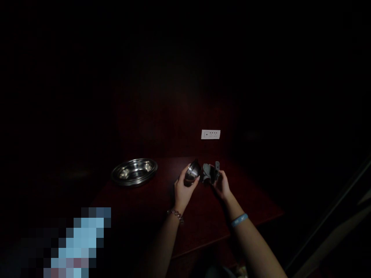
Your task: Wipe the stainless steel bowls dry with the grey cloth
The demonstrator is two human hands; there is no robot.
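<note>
My left hand [183,189] is closed around a small shiny metal bowl [192,173], which is tilted on its side above the table. Close by on the right, my right hand [222,186] grips a bunched grey cloth [207,172]. A narrow gap seems to separate the cloth from the bowl. Part of the cloth is lost in dark shadow. A beaded bracelet circles my left wrist and a blue band my right.
A wide, shallow metal dish [135,172] rests at the table's left side. The dark red table [199,220] meets a wall carrying a white power socket [210,134]. A pixelated light-blue patch covers the lower left. Most surroundings are too dark to make out.
</note>
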